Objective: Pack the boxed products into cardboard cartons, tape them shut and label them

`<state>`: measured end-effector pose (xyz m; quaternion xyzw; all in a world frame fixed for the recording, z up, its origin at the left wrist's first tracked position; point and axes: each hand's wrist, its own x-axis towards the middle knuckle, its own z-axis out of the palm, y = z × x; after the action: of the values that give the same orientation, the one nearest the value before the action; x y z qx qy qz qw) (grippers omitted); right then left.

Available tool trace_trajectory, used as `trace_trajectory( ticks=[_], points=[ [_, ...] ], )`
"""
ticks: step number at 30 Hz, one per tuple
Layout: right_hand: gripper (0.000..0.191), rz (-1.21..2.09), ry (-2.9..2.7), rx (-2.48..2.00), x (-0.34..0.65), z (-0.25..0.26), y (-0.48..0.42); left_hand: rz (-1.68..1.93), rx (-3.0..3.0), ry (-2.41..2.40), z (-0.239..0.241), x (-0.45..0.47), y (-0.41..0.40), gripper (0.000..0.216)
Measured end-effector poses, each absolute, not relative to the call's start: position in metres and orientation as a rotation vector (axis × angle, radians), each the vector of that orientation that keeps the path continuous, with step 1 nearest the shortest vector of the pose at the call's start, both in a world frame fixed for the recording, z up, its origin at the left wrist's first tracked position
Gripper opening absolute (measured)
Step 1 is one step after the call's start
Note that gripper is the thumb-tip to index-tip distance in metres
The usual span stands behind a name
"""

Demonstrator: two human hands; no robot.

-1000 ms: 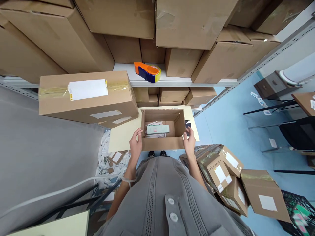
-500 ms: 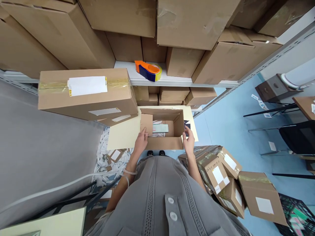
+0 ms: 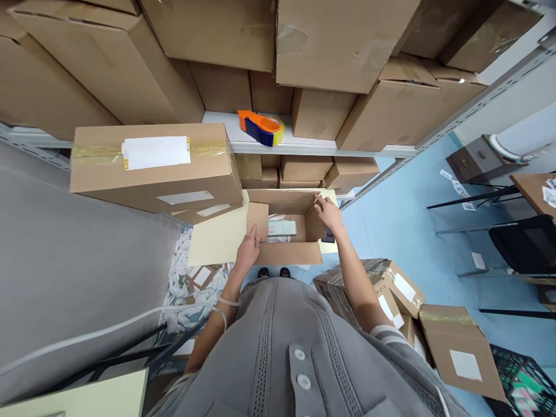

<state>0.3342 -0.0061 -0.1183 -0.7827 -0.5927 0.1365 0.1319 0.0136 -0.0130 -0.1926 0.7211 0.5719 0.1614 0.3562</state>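
Beyond both my hands, large brown cartons (image 3: 347, 40) are crowding the shelf, all closed. Up and to the left of my left hand (image 3: 248, 250), a big taped carton (image 3: 152, 165) with a white label is sitting shut. Low to the right of my right hand (image 3: 329, 213), smaller sealed parcels (image 3: 399, 289) are lying on the blue floor.

Between my hands, the open box (image 3: 286, 252) is resting on the pale table (image 3: 212, 240). My left hand is closing thumb and fingers on its left flap (image 3: 258, 219), which is standing up. My right hand is reaching to the far right corner, fingers loosely spread and touching the rim there.

Inside the box, just right of my left hand, a pale green packet (image 3: 282, 227) is lying flat on some papers.
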Motion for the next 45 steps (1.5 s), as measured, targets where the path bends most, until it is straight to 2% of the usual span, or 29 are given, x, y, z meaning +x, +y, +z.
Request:
trace_trajectory(
  ticks=[7,19,24,30,33,37,41,45],
  points=[
    [0.061,0.479,-1.811,-2.129,0.327,-0.133,0.014,0.514,1.836,1.440,-0.200,0.011,-0.016,0.052],
    [0.059,0.667,-1.892,-2.060,0.309,-0.159,-0.014,0.498,1.875,1.357,-0.196,0.003,-0.016,0.050],
    [0.055,0.569,-1.868,-1.879,0.318,-0.152,-0.043,0.468,1.891,1.330,-0.191,0.002,-0.017,0.049],
    [0.049,0.432,-1.765,-1.896,0.341,-0.160,-0.109,0.507,2.043,1.276,-0.174,-0.021,-0.017,0.047],
    [0.045,0.465,-1.694,-1.929,0.340,-0.173,-0.140,0.505,2.141,1.260,-0.172,-0.041,-0.015,0.050],
    [0.050,0.540,-1.637,-1.935,0.324,-0.190,-0.163,0.441,2.255,1.260,-0.177,-0.059,-0.015,0.056],
    [0.057,0.582,-1.597,-1.938,0.316,-0.200,-0.164,0.383,2.292,1.313,-0.186,-0.063,-0.016,0.052],
    [0.054,0.608,-1.572,-1.940,0.321,-0.203,-0.159,0.325,2.265,1.323,-0.193,-0.063,-0.015,0.051]
  ],
)
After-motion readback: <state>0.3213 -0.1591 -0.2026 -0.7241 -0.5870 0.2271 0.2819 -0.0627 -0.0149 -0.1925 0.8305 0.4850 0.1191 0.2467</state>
